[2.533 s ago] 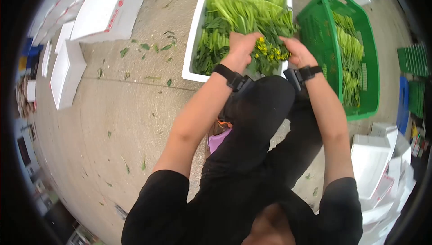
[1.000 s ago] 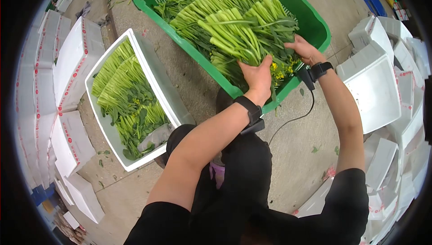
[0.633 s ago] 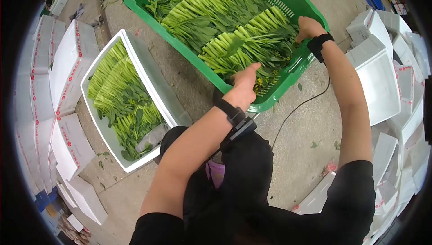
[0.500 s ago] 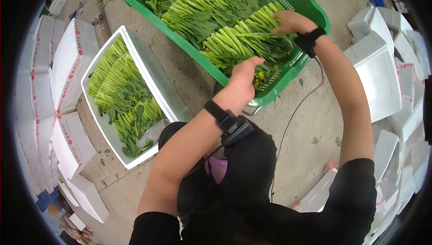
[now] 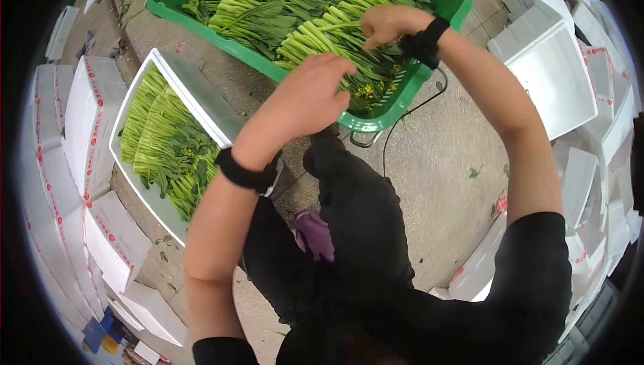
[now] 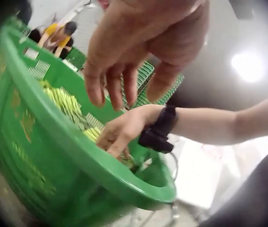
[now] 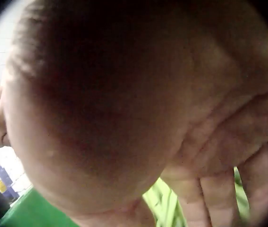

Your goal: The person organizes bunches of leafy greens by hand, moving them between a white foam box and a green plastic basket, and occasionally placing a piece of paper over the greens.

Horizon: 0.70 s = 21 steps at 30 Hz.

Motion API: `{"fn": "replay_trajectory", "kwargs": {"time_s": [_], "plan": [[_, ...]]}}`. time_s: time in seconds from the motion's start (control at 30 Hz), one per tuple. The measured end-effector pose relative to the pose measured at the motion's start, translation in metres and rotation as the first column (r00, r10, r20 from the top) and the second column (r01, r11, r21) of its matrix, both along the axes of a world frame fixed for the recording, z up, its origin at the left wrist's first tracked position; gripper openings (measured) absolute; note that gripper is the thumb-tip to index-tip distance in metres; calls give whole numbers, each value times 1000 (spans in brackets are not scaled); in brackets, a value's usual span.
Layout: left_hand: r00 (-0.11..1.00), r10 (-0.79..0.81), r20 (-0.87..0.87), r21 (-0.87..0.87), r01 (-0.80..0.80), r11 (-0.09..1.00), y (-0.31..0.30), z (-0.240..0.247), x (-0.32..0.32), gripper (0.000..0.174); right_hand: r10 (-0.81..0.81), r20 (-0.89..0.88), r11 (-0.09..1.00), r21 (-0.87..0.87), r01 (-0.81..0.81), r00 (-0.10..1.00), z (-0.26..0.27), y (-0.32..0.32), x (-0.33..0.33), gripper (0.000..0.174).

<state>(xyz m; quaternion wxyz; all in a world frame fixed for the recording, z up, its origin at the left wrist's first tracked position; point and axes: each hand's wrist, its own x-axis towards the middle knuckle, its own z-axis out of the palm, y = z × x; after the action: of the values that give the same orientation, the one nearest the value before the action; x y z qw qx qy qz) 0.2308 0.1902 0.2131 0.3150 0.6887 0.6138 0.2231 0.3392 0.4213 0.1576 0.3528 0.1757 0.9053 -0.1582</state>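
Observation:
Rows of choy sum point(image 5: 268, 3), with pale stalks, dark leaves and a few yellow flowers, lie in a green plastic crate point(image 5: 251, 60). My left hand point(image 5: 305, 96) hovers over the crate's near rim; in the left wrist view its fingers point(image 6: 116, 85) hang loosely, spread, with nothing in them. The right hand point(image 5: 392, 24) bends down over the nearest bunch point(image 5: 315, 46), its fingertips right at a stalk lying across it. In the right wrist view its thumb and fingers stand apart above green stalks, tips cut off; I cannot tell whether they pinch one.
A white foam box point(image 5: 201, 107) holding more choy sum stands left of the crate. White cartons point(image 5: 94, 123) are stacked farther left, and foam boxes point(image 5: 553, 70) pile up at right. A cable point(image 5: 388, 140) runs below the right wrist. Another person point(image 6: 60, 35) appears beyond the crate.
From the foam box, both hands carried a choy sum bunch to the crate and laid it there. Since then the left hand has lifted away, and the right has moved left over the bunch.

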Motion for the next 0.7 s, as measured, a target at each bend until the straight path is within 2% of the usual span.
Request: {"fn": "replay_trajectory", "kwargs": {"time_s": [0.03,0.07,0.1,0.13,0.17,0.2,0.23,0.27,0.33,0.37,0.4,0.43,0.47,0.5,0.53,0.6,0.63,0.7], "plan": [[988,-121,-95,10,122,992,12,-7,2,44,-12,5,1000,-4,12,1000,-4,5,13,29],[987,-132,-90,9,133,991,30,-17,8,44,-8,-72,999,-42,5,997,-8,10,28,23],[945,-237,-226,-159,204,966,50,-28,16,50,-5,-148,997,-76,-6,989,-9,14,37,18],[873,-352,-338,-326,242,914,67,-38,24,56,-11,-143,997,-72,1,990,-9,14,40,18],[875,-354,-331,-323,247,913,77,-49,31,56,-22,-169,992,-125,1,985,-8,8,45,16],[791,-437,-429,-358,295,886,84,-60,39,68,-33,-192,984,-178,-2,981,-7,2,49,14],[689,-510,-515,-399,334,854,91,-71,47,79,-24,-141,993,-115,8,990,-6,-2,49,16],[696,-510,-506,-401,334,853,96,-78,57,79,-21,-132,993,-121,5,991,-8,0,51,16],[508,-428,-747,-378,205,903,100,-92,71,98,29,-128,1000,15,-28,991,-13,-1,52,18],[535,-415,-736,-375,188,908,101,-108,73,66,49,-119,999,5,-49,992,-15,2,51,18],[550,-412,-727,-383,174,907,103,-120,73,66,-30,-185,999,8,32,982,-16,7,51,20],[507,-391,-768,-322,222,920,103,-133,72,63,-113,-248,993,2,117,962,-19,11,53,23],[462,-363,-809,-260,273,926,103,-134,70,60,-103,-241,995,-9,104,965,-20,16,54,23],[480,-303,-823,-181,285,941,106,-134,70,54,-123,-307,991,19,135,944,-22,21,55,25],[538,-355,-764,-233,283,930,114,-133,69,62,-148,-374,983,43,177,915,-23,25,58,28],[623,-468,-626,-307,354,883,130,-116,51,74,-172,-383,982,0,186,908,3,19,62,31],[625,-472,-622,-309,358,881,139,-116,42,74,-185,-356,981,-20,190,916,12,17,65,31],[780,-464,-420,-246,394,886,156,-119,26,81,-184,-359,983,-57,176,915,24,8,72,27]]}}
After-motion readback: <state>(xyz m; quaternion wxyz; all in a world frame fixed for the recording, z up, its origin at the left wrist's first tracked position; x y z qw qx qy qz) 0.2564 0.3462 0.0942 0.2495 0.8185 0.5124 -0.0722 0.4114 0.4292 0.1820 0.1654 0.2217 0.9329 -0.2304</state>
